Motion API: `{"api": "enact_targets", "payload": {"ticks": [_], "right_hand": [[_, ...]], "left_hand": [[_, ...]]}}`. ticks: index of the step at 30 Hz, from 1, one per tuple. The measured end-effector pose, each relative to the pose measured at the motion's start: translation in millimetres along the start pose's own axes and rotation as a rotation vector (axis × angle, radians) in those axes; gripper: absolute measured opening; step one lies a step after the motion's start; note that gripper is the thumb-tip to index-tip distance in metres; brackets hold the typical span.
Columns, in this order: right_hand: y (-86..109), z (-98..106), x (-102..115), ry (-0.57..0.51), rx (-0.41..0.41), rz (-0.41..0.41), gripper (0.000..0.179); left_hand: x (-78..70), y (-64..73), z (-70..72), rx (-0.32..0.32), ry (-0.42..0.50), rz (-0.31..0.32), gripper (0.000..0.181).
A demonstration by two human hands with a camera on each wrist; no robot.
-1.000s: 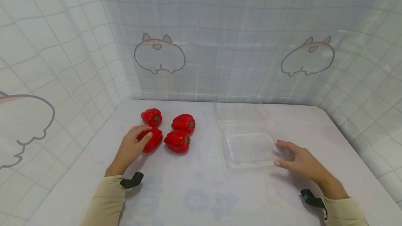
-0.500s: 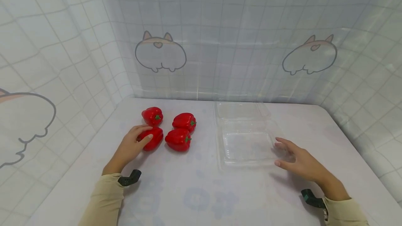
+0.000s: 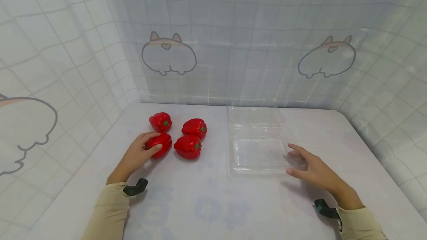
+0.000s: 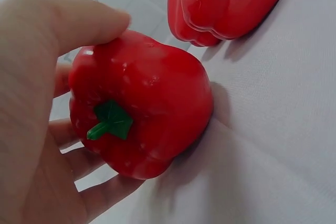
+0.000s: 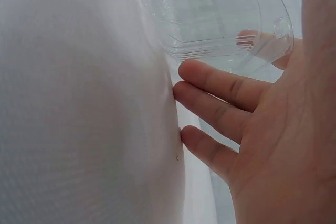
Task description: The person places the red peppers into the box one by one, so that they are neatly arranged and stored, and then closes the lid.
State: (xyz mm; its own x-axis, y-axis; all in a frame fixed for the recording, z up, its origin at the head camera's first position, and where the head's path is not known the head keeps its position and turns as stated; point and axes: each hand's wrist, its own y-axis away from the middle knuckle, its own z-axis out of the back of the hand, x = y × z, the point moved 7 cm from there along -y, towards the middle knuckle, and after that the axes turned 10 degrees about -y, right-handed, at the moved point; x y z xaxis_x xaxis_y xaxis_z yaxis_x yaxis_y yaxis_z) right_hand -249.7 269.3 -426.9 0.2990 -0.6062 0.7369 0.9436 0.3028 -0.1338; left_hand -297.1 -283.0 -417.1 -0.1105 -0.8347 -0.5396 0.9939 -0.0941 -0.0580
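My left hand (image 3: 137, 154) grips a red bell pepper (image 3: 161, 146) at the left of the table, thumb on its near side and fingers round the far side. In the left wrist view, the green stem (image 4: 111, 121) of this bell pepper faces the palm, and its underside is close to the cloth. On the right, my right hand (image 3: 311, 167) stands with spread, relaxed fingers at the right side of a clear plastic clamshell container (image 3: 260, 155). The right wrist view shows one fingertip (image 5: 247, 40) through the container wall, while other fingertips reach the cloth below.
Several red bell peppers lie by the left hand: one behind (image 3: 161, 122), one to the right (image 3: 188, 147) and one at the back right (image 3: 194, 128). The container's raised lid (image 3: 255, 115) is at the back. Gridded curtains (image 3: 213, 47) enclose the white table (image 3: 200, 188).
The head view has shifted slightly. Both hands keep their places at the bell pepper and the container, and the other bell peppers have not moved.
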Motion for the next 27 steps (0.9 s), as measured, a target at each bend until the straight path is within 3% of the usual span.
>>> {"api": "enact_targets", "payload": {"ticks": [7,16,21,27], "right_hand": [[-1.4,-0.9,0.1,0.011,-0.002,-0.003,0.084],[-2.5,-3.3,-1.1,0.008,-0.006,-0.004,0.085],[-2.3,-3.8,-0.1,-0.004,-0.006,0.004,0.085],[-2.2,-4.3,0.1,-0.003,-0.006,-0.007,0.086]], "left_hand": [[0.4,-0.4,-2.0,0.013,-0.006,-0.01,0.066],[6.3,-2.2,-2.3,0.01,0.025,0.034,0.066],[8.5,-2.6,-2.0,-0.021,0.033,0.052,0.068],[6.0,-2.8,0.6,-0.088,0.046,0.025,0.068]]}}
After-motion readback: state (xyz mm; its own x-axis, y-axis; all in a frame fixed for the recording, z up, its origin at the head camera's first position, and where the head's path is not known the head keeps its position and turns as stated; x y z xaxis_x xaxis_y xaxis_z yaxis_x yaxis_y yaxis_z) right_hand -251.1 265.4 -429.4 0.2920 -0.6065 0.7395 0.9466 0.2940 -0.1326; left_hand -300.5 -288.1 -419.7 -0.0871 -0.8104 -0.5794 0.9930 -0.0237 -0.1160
